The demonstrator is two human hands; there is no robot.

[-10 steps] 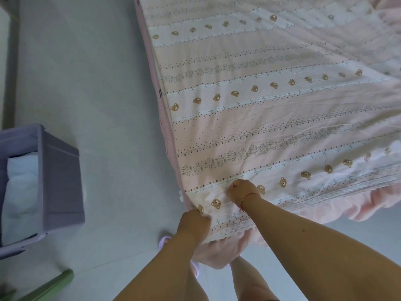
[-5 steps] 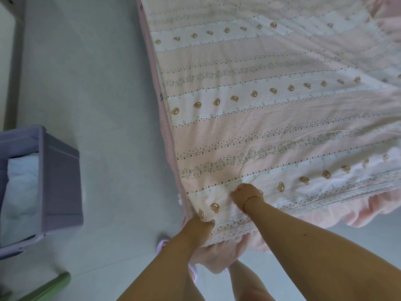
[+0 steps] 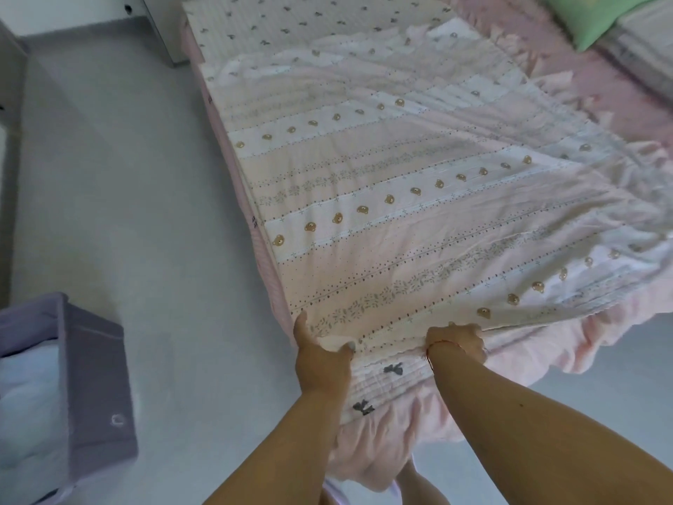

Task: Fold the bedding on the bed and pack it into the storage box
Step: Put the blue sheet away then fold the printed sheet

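A pink and white quilt [image 3: 400,220] with rows of little bears and leaf stripes lies spread over the bed. My left hand [image 3: 320,355] grips its near corner, thumb on top of the cloth. My right hand [image 3: 455,340] grips the near edge a little to the right, fingers curled under the fabric; a red string is round that wrist. A purple fabric storage box [image 3: 91,388] stands on the floor at the left with pale blue bedding [image 3: 25,413] inside.
The bed's bow-patterned sheet [image 3: 386,384] and pink frilled skirt [image 3: 371,453] show below the quilt's edge. A green pillow [image 3: 586,16] lies at the far right of the bed. Grey floor [image 3: 145,213] runs between box and bed. White furniture stands at the top left.
Both hands moved nearer along the quilt and now hold its near edge, lifted off the bow-patterned sheet. The view has tilted up, showing more of the bed and the pillow.
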